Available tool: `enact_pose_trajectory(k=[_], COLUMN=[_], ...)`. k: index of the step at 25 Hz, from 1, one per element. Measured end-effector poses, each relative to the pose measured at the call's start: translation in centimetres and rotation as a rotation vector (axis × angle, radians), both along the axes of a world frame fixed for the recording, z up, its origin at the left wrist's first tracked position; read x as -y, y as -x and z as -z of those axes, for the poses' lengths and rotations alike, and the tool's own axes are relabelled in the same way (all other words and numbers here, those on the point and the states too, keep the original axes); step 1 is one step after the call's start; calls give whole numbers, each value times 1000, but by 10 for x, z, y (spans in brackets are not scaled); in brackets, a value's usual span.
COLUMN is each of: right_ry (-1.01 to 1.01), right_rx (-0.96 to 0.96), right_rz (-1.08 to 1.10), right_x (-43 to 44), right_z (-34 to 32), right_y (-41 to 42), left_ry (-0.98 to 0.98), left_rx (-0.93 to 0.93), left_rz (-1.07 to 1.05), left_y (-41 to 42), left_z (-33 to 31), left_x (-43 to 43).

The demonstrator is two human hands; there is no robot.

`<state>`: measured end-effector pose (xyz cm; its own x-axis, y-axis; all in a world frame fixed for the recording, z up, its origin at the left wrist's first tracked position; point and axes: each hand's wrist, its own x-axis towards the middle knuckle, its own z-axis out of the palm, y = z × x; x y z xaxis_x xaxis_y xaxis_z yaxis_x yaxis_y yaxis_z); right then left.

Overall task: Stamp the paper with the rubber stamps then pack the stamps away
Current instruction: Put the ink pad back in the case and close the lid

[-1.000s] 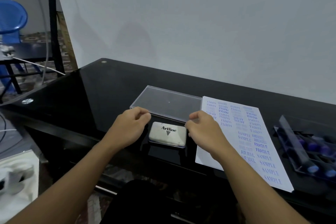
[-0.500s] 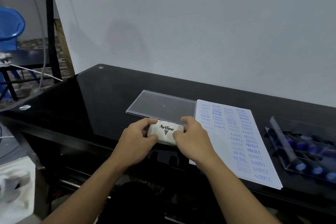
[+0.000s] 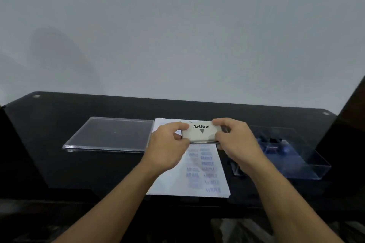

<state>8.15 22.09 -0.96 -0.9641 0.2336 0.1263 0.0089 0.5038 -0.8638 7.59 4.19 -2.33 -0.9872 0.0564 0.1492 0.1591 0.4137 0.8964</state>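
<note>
**Clear ahead, walled right**

Beyond the fingers (image 3: 223,122) on the ink pad (image 3: 201,131), bare table (image 3: 197,108) runs to the wall (image 3: 177,45). Left of the left hand (image 3: 167,144) lies a flat lid (image 3: 110,134). Right of the right hand (image 3: 237,142) stands a walled tray (image 3: 308,165), perhaps holding stamps (image 3: 284,149).

Your ink pad (image 3: 200,131) is cream with black lettering and a grey triangle; the paper (image 3: 199,183) is white, rowed with blue print; the table (image 3: 59,163) is glossy black; stamps (image 3: 284,149) toward its right edge look blue, though blurred

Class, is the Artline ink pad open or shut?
Shut. The ink pad shows its printed lid lying flat on the base, with no ink surface visible.
</note>
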Motion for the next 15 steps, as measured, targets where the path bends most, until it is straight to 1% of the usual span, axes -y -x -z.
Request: enact_pose_trajectory(k=[3,7,13,15], right_ry=[-2,-32,-56,-7], right_rx=[-1,2,-5,35], right_rz=[93,150,290,304], right_x=[-67,-142,-214,-222], right_z=[-1,-1,3,8], right_y=[-10,-24,-34,-34], left_ry=[13,55,111,131], left_rx=[-20,-58,-63,-82], left_rz=[122,230,337,340], left_y=[3,7,11,7], left_z=[-2,-2,3,4], left_x=[-62,-133,-209,-229])
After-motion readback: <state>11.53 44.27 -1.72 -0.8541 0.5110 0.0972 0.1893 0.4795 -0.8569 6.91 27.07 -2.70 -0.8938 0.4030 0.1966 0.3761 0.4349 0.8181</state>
